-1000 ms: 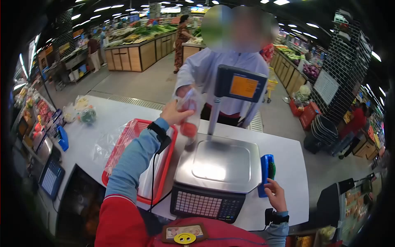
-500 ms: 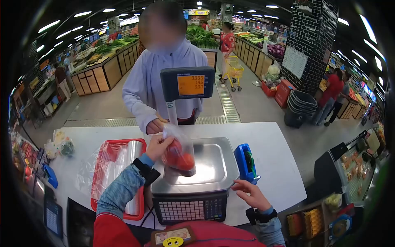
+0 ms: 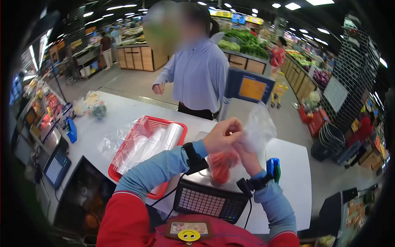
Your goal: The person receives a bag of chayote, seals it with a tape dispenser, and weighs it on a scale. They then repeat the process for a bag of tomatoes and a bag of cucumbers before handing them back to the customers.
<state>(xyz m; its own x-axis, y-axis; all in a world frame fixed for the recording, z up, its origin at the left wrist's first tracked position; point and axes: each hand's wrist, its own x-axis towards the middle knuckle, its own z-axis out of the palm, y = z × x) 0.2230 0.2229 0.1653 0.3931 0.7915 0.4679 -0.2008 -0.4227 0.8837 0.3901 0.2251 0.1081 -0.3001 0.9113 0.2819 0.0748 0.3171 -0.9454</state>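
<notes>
Both hands meet at the centre of the frame. The left hand (image 3: 222, 135) is curled into a closed grip, fingertips pinched together and knuckles up. The left forearm (image 3: 158, 168) runs up from the lower left in a blue sleeve, with a black strap at the wrist. The right hand (image 3: 246, 158) sits just below and right of it, touching it, fingers closed and pointing upward. The right forearm (image 3: 275, 206) rises steeply from the lower right.
</notes>
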